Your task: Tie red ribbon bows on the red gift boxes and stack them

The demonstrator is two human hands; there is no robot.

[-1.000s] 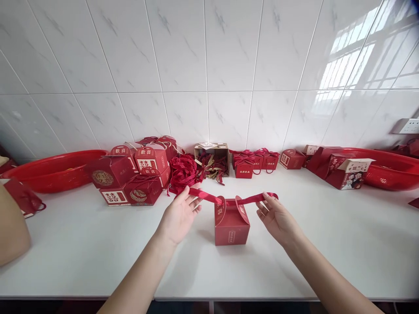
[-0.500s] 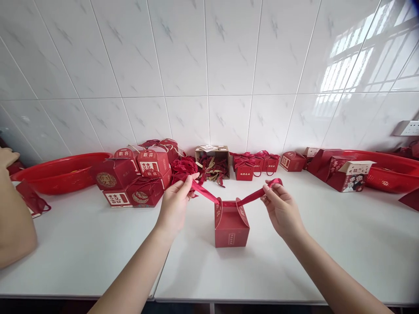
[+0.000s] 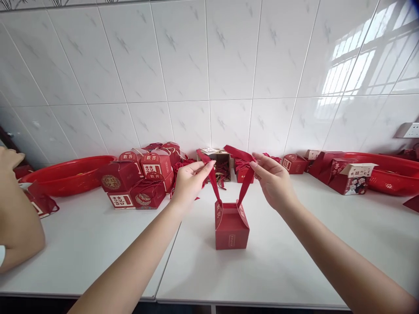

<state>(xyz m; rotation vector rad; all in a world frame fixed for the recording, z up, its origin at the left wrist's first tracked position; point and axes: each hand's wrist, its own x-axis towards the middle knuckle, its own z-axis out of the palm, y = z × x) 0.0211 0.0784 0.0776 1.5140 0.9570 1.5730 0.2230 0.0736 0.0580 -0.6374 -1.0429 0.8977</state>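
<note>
Red box: the red box (image 3: 231,237) stands upright on the white surface (image 3: 278,270), between the two forearms.
Red ribbon: the red ribbon (image 3: 246,186) meets the red box at its two upright flaps; two lengths rise above it in a V.
Why held so: probably to keep both lengths taut and apart, while the red box rests on its own base.
Left hand: the left hand (image 3: 189,182) pinches one length between thumb and fingers, above and left of the red box.
Right hand: the right hand (image 3: 275,179) pinches the other, above and right of it; a loose end points toward the left hand.
Forearms: both slant inward from either side of the red box, wrists raised.
Stacked boxes: the stacked boxes (image 3: 149,195) sit behind and left of the red box, perhaps set back to leave the forearms room.
</note>
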